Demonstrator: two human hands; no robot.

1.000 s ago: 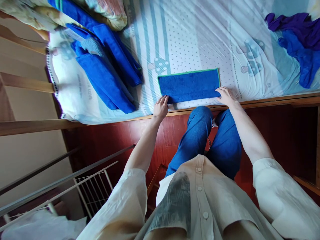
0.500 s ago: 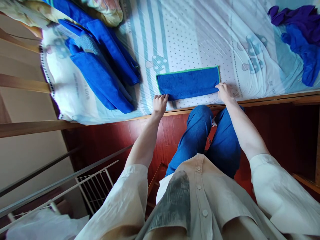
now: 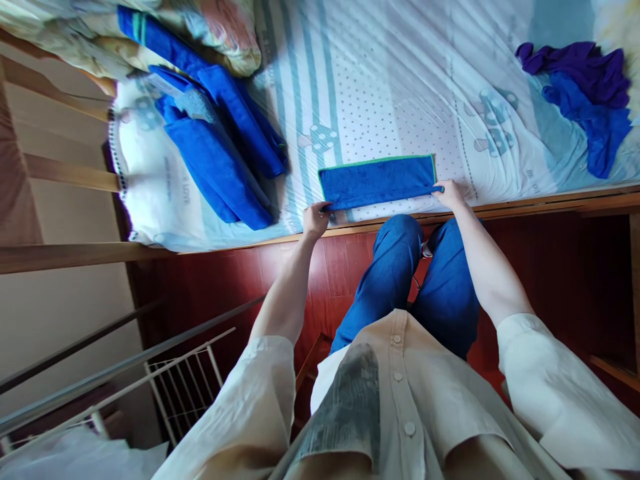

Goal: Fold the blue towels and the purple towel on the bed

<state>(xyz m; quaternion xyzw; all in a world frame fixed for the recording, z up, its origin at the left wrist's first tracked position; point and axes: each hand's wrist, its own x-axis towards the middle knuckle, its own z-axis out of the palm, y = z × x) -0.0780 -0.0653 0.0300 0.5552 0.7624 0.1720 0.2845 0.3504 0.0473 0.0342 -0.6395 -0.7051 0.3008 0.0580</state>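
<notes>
plush blue cloth (image 3: 377, 179): green-edged rectangle | hands (image 3: 315, 220): pinching near edge at both ends | sheet (image 3: 373, 110): dotted, creased

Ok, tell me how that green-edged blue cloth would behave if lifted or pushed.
The blue cloth would probably flop: its near edge looks folded or rolled between the left hand and right hand. It is likely light for its size, lying thin and flat beyond that edge. Its fuzzy-looking surface might drag on the sheet.
</notes>
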